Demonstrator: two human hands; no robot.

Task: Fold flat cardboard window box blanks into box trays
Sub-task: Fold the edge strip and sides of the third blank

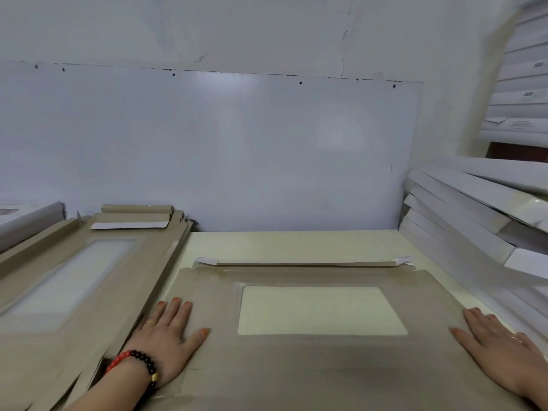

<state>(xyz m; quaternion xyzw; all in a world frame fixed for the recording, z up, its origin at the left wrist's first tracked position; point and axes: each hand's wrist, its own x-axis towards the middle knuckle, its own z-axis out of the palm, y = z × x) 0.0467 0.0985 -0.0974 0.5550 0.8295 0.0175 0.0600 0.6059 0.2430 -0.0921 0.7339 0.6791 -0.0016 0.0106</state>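
A flat brown cardboard blank (320,360) with a clear rectangular window (320,310) lies on the pale table in front of me. Its far flap (305,263) is folded up a little along the back edge. My left hand (169,336), with a bead bracelet on the wrist, presses flat on the blank's left side, fingers straight and spread. My right hand (504,348) presses flat on the blank's right side in the same way.
A pile of brown window blanks (71,280) lies to the left, overlapping the table edge. White folded boxes (474,215) are stacked at the right. A bare strip of table (296,244) runs behind the blank, up to the white wall panel (237,149).
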